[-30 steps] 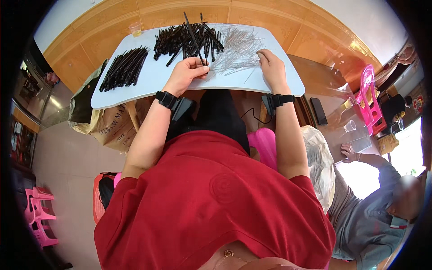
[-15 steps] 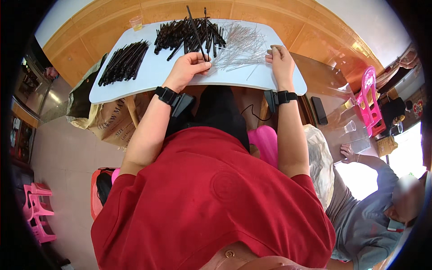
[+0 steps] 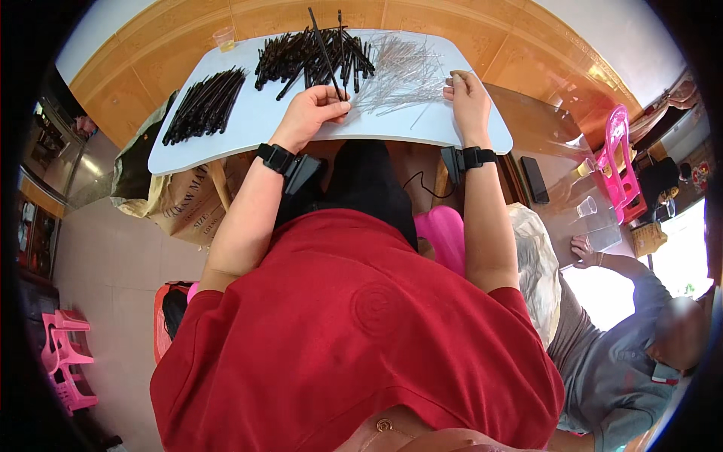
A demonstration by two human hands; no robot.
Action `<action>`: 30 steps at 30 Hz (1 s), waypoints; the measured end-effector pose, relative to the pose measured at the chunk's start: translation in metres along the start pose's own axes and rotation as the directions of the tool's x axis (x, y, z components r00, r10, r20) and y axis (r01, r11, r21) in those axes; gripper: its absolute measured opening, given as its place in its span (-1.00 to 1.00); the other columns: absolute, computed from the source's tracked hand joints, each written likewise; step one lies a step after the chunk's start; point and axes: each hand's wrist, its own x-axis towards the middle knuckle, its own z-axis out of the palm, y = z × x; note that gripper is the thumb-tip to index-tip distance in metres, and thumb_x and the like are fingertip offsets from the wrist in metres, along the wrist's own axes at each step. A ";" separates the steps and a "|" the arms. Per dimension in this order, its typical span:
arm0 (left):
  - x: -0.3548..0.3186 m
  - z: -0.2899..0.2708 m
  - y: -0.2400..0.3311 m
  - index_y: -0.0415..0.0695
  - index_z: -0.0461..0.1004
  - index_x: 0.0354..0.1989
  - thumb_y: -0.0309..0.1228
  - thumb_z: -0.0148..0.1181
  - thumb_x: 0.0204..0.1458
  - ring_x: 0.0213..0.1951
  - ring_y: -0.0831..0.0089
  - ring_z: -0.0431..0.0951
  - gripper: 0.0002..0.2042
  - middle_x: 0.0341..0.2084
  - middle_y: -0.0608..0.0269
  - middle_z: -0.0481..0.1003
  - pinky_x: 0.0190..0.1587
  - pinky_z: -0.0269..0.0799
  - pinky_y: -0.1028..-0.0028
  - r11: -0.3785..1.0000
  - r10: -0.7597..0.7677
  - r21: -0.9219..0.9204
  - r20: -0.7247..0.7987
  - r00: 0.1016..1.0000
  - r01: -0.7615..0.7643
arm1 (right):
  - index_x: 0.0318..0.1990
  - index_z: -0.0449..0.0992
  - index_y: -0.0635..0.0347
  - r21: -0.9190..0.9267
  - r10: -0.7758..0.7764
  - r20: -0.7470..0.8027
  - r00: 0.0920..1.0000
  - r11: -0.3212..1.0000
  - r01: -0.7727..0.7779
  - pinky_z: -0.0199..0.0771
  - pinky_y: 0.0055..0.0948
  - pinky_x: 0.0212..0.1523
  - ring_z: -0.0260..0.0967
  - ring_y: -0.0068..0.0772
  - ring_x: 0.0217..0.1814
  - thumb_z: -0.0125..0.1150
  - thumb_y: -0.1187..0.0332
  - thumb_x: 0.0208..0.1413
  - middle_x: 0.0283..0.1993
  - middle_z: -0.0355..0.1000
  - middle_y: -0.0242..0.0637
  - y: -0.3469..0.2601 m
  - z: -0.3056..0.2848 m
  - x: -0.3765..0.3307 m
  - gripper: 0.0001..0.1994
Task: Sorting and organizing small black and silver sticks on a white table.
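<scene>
Black stick (image 3: 325, 54) pinched upright in left hand (image 3: 312, 113) fingers; right hand (image 3: 468, 102) fingers curled over silver wires (image 3: 403, 75); two black piles.

Black stick (image 3: 325, 53): thin, straight, raised steeply over the black pile. Thin silvery wires (image 3: 403, 75): loose fanned heap on the white table, individual strands apparently tangled.

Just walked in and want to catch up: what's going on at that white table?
A person in a red shirt works at the white table. Their left hand pinches one thin black stick, tilted upward, beside a loose heap of black sticks. Their right hand rests by a pile of thin clear rods. A neater bundle of black sticks lies at the left.
</scene>
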 end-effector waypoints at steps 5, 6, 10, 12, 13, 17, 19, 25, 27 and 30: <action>0.000 0.000 0.001 -0.24 0.50 -0.19 -0.47 0.22 0.07 -0.40 0.61 0.46 -0.83 -0.42 0.36 0.49 -0.25 0.40 0.62 1.000 0.004 0.003 -0.001 1.000 -0.004 | -0.10 0.51 0.36 0.009 0.013 -0.007 1.000 1.000 -0.013 0.54 -0.58 -0.25 0.48 -0.54 -0.29 -0.01 0.42 0.25 -0.23 0.51 -0.22 0.004 -0.002 0.003 -0.78; 0.001 0.001 0.002 -0.24 0.50 -0.19 -0.47 0.22 0.07 -0.40 0.61 0.46 -0.83 -0.43 0.36 0.49 -0.25 0.40 0.62 1.000 0.007 0.002 0.001 1.000 -0.007 | -0.10 0.50 0.35 -0.022 -0.006 -0.001 1.000 1.000 0.006 0.52 -0.55 -0.25 0.48 -0.51 -0.30 -0.01 0.40 0.25 -0.23 0.51 -0.20 0.004 -0.002 0.003 -0.77; -0.001 0.000 -0.003 -0.24 0.50 -0.20 -0.47 0.22 0.07 -0.40 0.61 0.46 -0.84 -0.43 0.37 0.49 -0.26 0.39 0.62 1.000 0.008 -0.005 0.003 1.000 -0.008 | -0.09 0.49 0.31 -0.118 -0.052 0.020 0.998 0.992 0.054 0.49 -0.50 -0.25 0.49 -0.44 -0.32 -0.01 0.37 0.24 -0.22 0.52 -0.15 0.003 -0.002 0.000 -0.77; 0.000 0.000 -0.001 -0.24 0.50 -0.21 -0.49 0.23 0.05 -0.41 0.61 0.46 -0.85 -0.43 0.37 0.49 -0.27 0.39 0.62 1.000 0.006 -0.001 -0.003 1.000 -0.006 | -0.08 0.49 0.29 -0.184 -0.061 0.042 0.997 0.981 0.068 0.47 -0.48 -0.25 0.49 -0.43 -0.32 -0.01 0.37 0.24 -0.23 0.52 -0.13 0.001 -0.002 -0.004 -0.77; 0.001 0.000 0.000 -0.25 0.51 -0.22 -0.51 0.23 0.04 -0.42 0.60 0.46 -0.85 -0.43 0.37 0.49 -0.28 0.39 0.61 1.000 0.000 0.002 -0.009 1.000 0.000 | -0.08 0.49 0.29 -0.183 -0.065 0.041 0.997 0.980 0.071 0.47 -0.48 -0.25 0.49 -0.43 -0.32 -0.01 0.37 0.24 -0.23 0.52 -0.13 0.001 -0.002 -0.004 -0.77; -0.001 0.002 0.002 -0.26 0.51 -0.24 -0.53 0.24 0.02 -0.43 0.60 0.45 -0.86 -0.45 0.36 0.49 -0.30 0.38 0.61 1.000 0.002 0.006 -0.013 1.000 -0.002 | -0.08 0.48 0.26 -0.216 -0.078 0.048 0.996 0.973 0.086 0.45 -0.44 -0.24 0.49 -0.38 -0.32 0.00 0.38 0.23 -0.24 0.52 -0.11 0.001 -0.004 -0.002 -0.78; -0.003 0.004 0.002 -0.26 0.51 -0.24 -0.53 0.24 0.02 -0.44 0.60 0.45 -0.86 -0.45 0.36 0.49 -0.30 0.38 0.60 1.000 0.007 0.008 -0.010 1.000 -0.007 | -0.10 0.49 0.28 -0.218 -0.094 0.068 0.993 0.970 0.106 0.48 -0.50 -0.22 0.47 -0.47 -0.29 -0.01 0.39 0.23 -0.24 0.52 -0.19 0.001 -0.003 -0.001 -0.79; -0.001 0.003 0.003 -0.22 0.50 -0.23 -0.48 0.22 0.06 -0.44 0.61 0.44 -0.86 -0.49 0.41 0.45 -0.28 0.36 0.63 0.999 0.003 0.032 -0.006 1.000 -0.003 | -0.11 0.48 0.27 -0.333 -0.201 0.192 0.960 0.907 0.257 0.45 -0.50 -0.18 0.46 -0.47 -0.27 -0.02 0.41 0.24 -0.24 0.50 -0.23 0.008 -0.009 0.003 -0.81; -0.002 0.004 0.003 -0.22 0.50 -0.23 -0.49 0.23 0.05 -0.44 0.61 0.44 -0.87 -0.50 0.41 0.45 -0.28 0.36 0.63 0.999 0.004 0.034 -0.007 1.000 -0.004 | -0.11 0.47 0.27 -0.374 -0.240 0.230 0.943 0.873 0.313 0.44 -0.48 -0.17 0.46 -0.45 -0.26 -0.02 0.41 0.23 -0.24 0.50 -0.23 0.006 -0.009 0.004 -0.81; -0.003 0.006 0.002 -0.22 0.50 -0.24 -0.49 0.23 0.05 -0.44 0.62 0.44 -0.87 -0.51 0.42 0.45 -0.29 0.35 0.63 0.999 0.008 0.043 -0.004 1.000 -0.008 | -0.10 0.45 0.27 -0.372 -0.257 0.244 0.935 0.865 0.335 0.43 -0.48 -0.17 0.45 -0.45 -0.26 -0.03 0.42 0.24 -0.23 0.49 -0.23 0.004 -0.012 0.004 -0.81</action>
